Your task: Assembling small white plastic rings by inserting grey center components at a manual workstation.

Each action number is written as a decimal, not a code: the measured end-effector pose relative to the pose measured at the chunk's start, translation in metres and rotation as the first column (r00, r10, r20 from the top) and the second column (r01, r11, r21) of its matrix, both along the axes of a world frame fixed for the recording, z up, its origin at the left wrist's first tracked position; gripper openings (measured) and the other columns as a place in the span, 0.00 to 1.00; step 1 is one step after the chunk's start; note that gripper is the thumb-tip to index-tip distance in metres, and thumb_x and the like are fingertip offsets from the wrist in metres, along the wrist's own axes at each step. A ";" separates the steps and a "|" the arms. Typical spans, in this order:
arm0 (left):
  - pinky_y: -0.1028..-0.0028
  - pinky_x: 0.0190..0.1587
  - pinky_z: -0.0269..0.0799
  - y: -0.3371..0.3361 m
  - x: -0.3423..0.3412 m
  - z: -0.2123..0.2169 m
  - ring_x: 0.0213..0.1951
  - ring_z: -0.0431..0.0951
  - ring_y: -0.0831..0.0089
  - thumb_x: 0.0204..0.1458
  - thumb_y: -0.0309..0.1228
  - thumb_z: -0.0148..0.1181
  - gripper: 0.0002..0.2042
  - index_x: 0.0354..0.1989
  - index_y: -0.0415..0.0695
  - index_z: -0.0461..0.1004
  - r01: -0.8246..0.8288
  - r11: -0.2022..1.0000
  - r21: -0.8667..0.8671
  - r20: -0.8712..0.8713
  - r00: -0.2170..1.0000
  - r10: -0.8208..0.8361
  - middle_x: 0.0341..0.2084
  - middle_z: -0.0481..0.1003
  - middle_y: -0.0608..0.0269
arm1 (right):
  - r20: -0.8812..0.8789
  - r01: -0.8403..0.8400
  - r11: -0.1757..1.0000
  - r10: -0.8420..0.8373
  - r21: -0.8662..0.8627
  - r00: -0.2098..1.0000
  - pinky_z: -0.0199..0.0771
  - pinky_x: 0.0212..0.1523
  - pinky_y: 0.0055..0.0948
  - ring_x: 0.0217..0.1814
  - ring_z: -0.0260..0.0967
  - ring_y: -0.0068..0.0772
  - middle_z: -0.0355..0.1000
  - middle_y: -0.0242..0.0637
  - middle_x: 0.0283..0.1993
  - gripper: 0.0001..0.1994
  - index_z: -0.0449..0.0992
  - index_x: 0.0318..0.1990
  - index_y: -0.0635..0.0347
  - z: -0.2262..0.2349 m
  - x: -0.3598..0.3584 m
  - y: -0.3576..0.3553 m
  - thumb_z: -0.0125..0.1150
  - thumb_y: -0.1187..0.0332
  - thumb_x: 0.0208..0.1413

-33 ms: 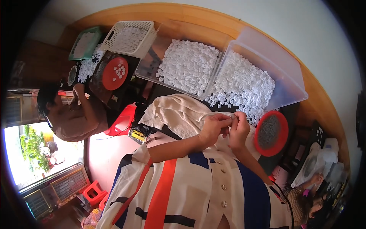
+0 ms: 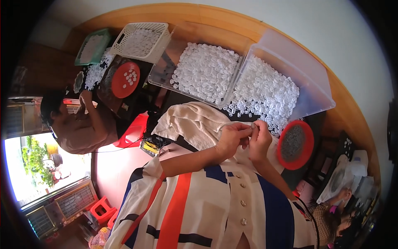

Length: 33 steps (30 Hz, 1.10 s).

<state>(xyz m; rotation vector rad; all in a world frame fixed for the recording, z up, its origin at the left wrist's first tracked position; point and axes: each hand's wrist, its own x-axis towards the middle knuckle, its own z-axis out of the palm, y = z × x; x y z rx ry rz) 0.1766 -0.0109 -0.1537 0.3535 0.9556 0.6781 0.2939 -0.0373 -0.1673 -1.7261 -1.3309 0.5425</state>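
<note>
You're working at a round wooden table (image 2: 232, 20) packed with stock: two clear plastic bins (image 2: 290, 58) of small white plastic caps (image 2: 207, 72) dead ahead, a white lattice basket (image 2: 141, 39) and a green tray (image 2: 91, 47) further left. A beige towel (image 2: 195, 122) is lying at the near edge, under your hands. Your left hand (image 2: 232, 139) and right hand (image 2: 260, 141) are meeting just in front of the right bin, fingertips pinched together on something tiny; can't tell what, it's hidden between them. A red-rimmed round sieve (image 2: 294, 145) is sitting just right of your right hand, so free space there is tight; the only bare patch is the towel to your left. Another person (image 2: 78, 124) is working at the left rim beside a second red dish (image 2: 125, 79). Versus the earlier frame, nothing is shifting: hands, bins and sieve are all staying in the same spots.
</note>
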 end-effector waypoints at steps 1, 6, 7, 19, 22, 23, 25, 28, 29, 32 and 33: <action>0.76 0.22 0.66 0.002 -0.006 0.005 0.20 0.72 0.75 0.54 0.28 0.59 0.06 0.35 0.38 0.73 -0.014 1.000 0.010 0.015 1.000 0.014 0.24 0.74 0.61 | 0.010 -0.027 0.999 0.027 0.018 1.000 0.68 0.28 0.32 0.25 0.69 0.41 0.69 0.43 0.27 0.01 0.70 0.36 0.61 -0.002 -0.004 0.001 0.53 0.75 0.57; 0.75 0.23 0.67 0.010 -0.033 0.006 0.21 0.72 0.75 0.57 0.28 0.56 0.06 0.37 0.38 0.72 -0.057 0.998 0.015 0.119 0.991 0.055 0.26 0.74 0.62 | -0.334 -0.150 0.988 0.153 0.035 0.930 0.64 0.27 0.20 0.26 0.64 0.18 0.69 0.30 0.28 0.02 0.71 0.37 0.64 0.013 -0.013 0.007 0.52 0.77 0.59; 0.75 0.23 0.67 0.012 -0.037 0.011 0.21 0.72 0.75 0.57 0.28 0.55 0.06 0.37 0.38 0.72 -0.072 0.997 0.016 0.126 0.990 0.070 0.27 0.74 0.62 | -0.332 -0.143 0.989 0.144 0.028 0.932 0.64 0.26 0.19 0.26 0.63 0.17 0.69 0.29 0.28 0.02 0.71 0.37 0.64 0.017 -0.012 0.006 0.52 0.76 0.60; 0.75 0.21 0.68 0.016 -0.052 0.027 0.19 0.72 0.75 0.57 0.25 0.56 0.04 0.36 0.38 0.71 -0.066 0.996 0.065 0.122 0.991 0.057 0.27 0.74 0.60 | -0.214 -0.271 0.960 0.280 0.072 0.936 0.63 0.25 0.17 0.26 0.63 0.15 0.69 0.28 0.27 0.04 0.72 0.37 0.63 0.035 -0.015 0.010 0.52 0.73 0.61; 0.76 0.20 0.68 0.014 -0.052 0.027 0.19 0.72 0.75 0.56 0.25 0.56 0.04 0.36 0.37 0.71 -0.071 0.994 0.088 0.113 0.992 0.061 0.27 0.74 0.60 | -0.193 -0.296 0.952 0.306 0.078 0.932 0.63 0.24 0.17 0.26 0.63 0.15 0.69 0.28 0.27 0.04 0.72 0.37 0.63 0.035 -0.015 0.010 0.53 0.73 0.61; 0.76 0.20 0.67 0.013 -0.052 0.028 0.19 0.72 0.75 0.56 0.25 0.56 0.04 0.36 0.37 0.71 -0.072 0.992 0.102 0.108 0.992 0.061 0.26 0.74 0.60 | -0.171 -0.310 0.947 0.320 0.082 0.932 0.63 0.24 0.17 0.26 0.63 0.15 0.69 0.28 0.27 0.03 0.72 0.37 0.64 0.035 -0.014 0.009 0.53 0.74 0.60; 0.76 0.19 0.67 0.012 -0.052 0.032 0.19 0.72 0.75 0.56 0.25 0.56 0.05 0.36 0.37 0.72 -0.068 0.991 0.119 0.086 0.995 0.058 0.26 0.74 0.60 | -0.155 -0.308 0.949 0.316 0.074 0.936 0.63 0.24 0.17 0.26 0.63 0.15 0.69 0.28 0.27 0.03 0.72 0.37 0.64 0.037 -0.014 0.007 0.53 0.74 0.60; 0.77 0.18 0.66 0.010 -0.053 0.033 0.18 0.71 0.76 0.55 0.25 0.57 0.05 0.36 0.37 0.72 -0.078 0.985 0.152 0.054 0.996 0.070 0.26 0.74 0.60 | -0.178 -0.292 0.956 0.294 0.040 0.939 0.65 0.27 0.21 0.27 0.65 0.22 0.69 0.33 0.28 0.02 0.72 0.37 0.64 0.043 -0.016 0.005 0.53 0.76 0.59; 0.77 0.17 0.66 0.010 -0.053 0.033 0.17 0.71 0.76 0.55 0.25 0.57 0.05 0.36 0.37 0.72 -0.087 0.982 0.168 0.047 0.996 0.081 0.25 0.74 0.60 | -0.214 -0.273 0.962 0.269 0.011 0.939 0.67 0.30 0.26 0.29 0.67 0.29 0.69 0.38 0.30 0.02 0.71 0.37 0.65 0.045 -0.017 0.004 0.53 0.79 0.57; 0.78 0.16 0.65 0.008 -0.053 0.036 0.16 0.71 0.77 0.54 0.25 0.58 0.05 0.36 0.36 0.72 -0.080 0.980 0.182 0.021 0.997 0.077 0.25 0.74 0.60 | -0.217 -0.287 0.958 0.282 0.006 0.935 0.68 0.31 0.26 0.29 0.67 0.30 0.69 0.39 0.30 0.03 0.71 0.37 0.65 0.048 -0.018 0.003 0.53 0.80 0.56; 0.78 0.16 0.65 0.007 -0.054 0.036 0.16 0.71 0.77 0.54 0.25 0.58 0.05 0.36 0.36 0.72 -0.081 0.980 0.182 0.021 0.997 0.078 0.25 0.74 0.60 | -0.218 -0.288 0.957 0.283 0.005 0.934 0.68 0.31 0.26 0.29 0.67 0.30 0.69 0.39 0.30 0.03 0.71 0.37 0.65 0.046 -0.018 0.003 0.53 0.80 0.56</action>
